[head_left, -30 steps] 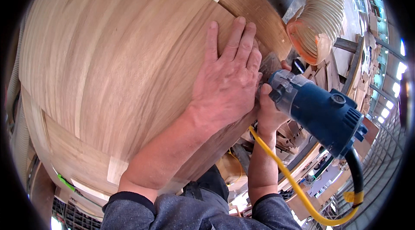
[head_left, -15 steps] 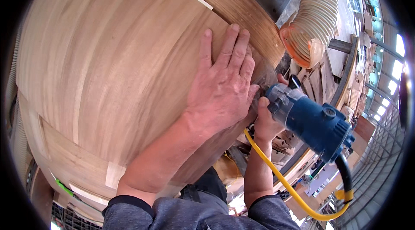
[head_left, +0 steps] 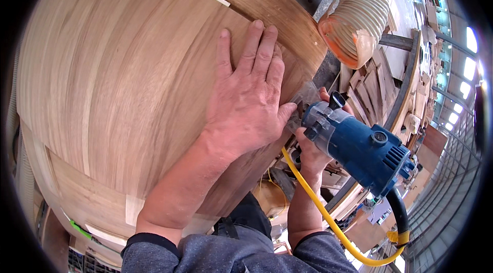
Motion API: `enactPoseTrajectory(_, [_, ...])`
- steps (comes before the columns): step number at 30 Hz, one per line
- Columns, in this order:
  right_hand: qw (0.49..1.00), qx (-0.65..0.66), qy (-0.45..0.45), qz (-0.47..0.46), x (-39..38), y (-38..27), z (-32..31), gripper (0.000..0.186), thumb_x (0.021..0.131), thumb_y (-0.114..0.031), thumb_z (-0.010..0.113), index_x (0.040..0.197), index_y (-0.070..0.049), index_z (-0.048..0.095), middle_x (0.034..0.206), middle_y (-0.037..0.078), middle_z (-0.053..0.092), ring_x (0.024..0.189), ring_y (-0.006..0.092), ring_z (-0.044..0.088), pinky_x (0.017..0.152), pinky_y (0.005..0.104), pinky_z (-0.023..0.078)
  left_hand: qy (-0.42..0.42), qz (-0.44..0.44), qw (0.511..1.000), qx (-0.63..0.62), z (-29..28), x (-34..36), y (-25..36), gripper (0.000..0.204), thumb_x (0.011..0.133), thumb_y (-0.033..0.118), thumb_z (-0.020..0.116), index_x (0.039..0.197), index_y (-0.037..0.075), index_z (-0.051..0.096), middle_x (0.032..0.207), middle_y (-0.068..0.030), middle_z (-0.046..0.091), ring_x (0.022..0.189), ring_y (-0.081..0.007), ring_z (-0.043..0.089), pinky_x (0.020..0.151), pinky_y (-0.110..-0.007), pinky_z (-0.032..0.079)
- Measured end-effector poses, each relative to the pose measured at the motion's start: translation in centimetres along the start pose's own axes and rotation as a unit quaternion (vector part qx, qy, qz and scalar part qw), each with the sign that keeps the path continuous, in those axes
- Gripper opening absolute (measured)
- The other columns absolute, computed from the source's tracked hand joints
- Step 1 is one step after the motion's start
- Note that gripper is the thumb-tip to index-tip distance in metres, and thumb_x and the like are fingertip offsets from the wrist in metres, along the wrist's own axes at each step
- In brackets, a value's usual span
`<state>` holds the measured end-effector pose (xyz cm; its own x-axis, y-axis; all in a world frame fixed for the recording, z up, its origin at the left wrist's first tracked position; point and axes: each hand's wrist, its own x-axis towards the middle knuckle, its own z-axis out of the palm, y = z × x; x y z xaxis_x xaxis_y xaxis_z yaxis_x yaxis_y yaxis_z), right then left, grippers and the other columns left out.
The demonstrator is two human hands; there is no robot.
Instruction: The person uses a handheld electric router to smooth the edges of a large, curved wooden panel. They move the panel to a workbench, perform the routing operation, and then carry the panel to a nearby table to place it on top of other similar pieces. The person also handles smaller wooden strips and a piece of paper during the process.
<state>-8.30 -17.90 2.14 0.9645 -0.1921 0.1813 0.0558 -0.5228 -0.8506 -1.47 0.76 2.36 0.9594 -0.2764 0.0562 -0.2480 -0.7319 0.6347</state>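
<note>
Router (head_left: 359,144) fills curled right hand (head_left: 312,156); left hand (head_left: 245,98) (splayed) touches panel (head_left: 128,88).

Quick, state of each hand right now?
Left hand: open, palm down on the wooden panel.
Right hand: closed, holding the blue power tool.

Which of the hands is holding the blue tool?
The right hand: it grips the blue tool, while the left hand lies spread on the wooden board.

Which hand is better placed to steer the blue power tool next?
Probably the right: the right hand grips the blue power tool, whereas the left hand lies palm-down with fingers spread on the wooden panel.
</note>
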Motion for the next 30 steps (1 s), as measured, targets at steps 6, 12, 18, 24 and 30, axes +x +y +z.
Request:
enactPoseTrajectory(6, [0.998,-0.009,0.031,-0.050,1.0,0.9,1.4,0.078,0.081,-0.021,0.080,0.145,-0.009,0.037,0.135,0.019,0.060,0.131,0.0349,0.057,0.111,0.0448,0.041,0.005,-0.003,1.000,0.012,0.0,0.1,0.2,0.081,0.081,0.042,0.074,0.140,-0.006,0.049,0.159,-0.0186,0.035,0.154,-0.0325,0.021,0.123,-0.064,0.008])
enactPoseTrajectory(12, [0.998,0.034,0.039,-0.045,2.0,0.8,2.6,0.080,0.078,-0.017,0.084,0.141,-0.007,0.036,0.134,0.020,0.060,0.122,0.0272,0.060,0.105,0.0403,0.046,0.017,-0.007,1.000,0.020,0.2,0.0,-0.1,0.070,0.087,0.039,0.069,0.139,-0.005,0.050,0.158,-0.0174,0.036,0.153,-0.0320,0.022,0.123,-0.063,0.010])
enactPoseTrajectory(18, [0.994,0.084,0.053,-0.042,2.3,1.2,3.2,0.082,0.074,-0.011,0.087,0.140,-0.005,0.038,0.131,0.019,0.061,0.120,0.0265,0.062,0.104,0.0404,0.047,0.024,-0.007,0.999,0.024,0.3,0.0,-0.1,0.066,0.090,0.037,0.066,0.138,-0.005,0.051,0.157,-0.0168,0.037,0.153,-0.0311,0.023,0.123,-0.062,0.012])
enactPoseTrajectory(24, [0.997,0.055,0.033,-0.044,3.0,0.4,3.8,0.082,0.073,-0.009,0.086,0.139,-0.003,0.039,0.129,0.017,0.061,0.118,0.0254,0.062,0.104,0.0386,0.047,0.029,-0.006,0.999,0.033,0.5,0.0,-0.2,0.061,0.090,0.034,0.065,0.137,-0.005,0.053,0.156,-0.0163,0.040,0.152,-0.0304,0.026,0.123,-0.061,0.012])
enactPoseTrajectory(30, [0.998,0.042,0.038,-0.035,3.1,0.1,4.1,0.081,0.073,-0.011,0.086,0.139,-0.003,0.040,0.129,0.017,0.062,0.117,0.0252,0.062,0.104,0.0385,0.046,0.046,-0.006,0.999,0.014,0.6,-0.1,-0.3,0.060,0.088,0.032,0.067,0.134,-0.004,0.055,0.156,-0.0159,0.040,0.152,-0.0305,0.026,0.124,-0.060,0.012])
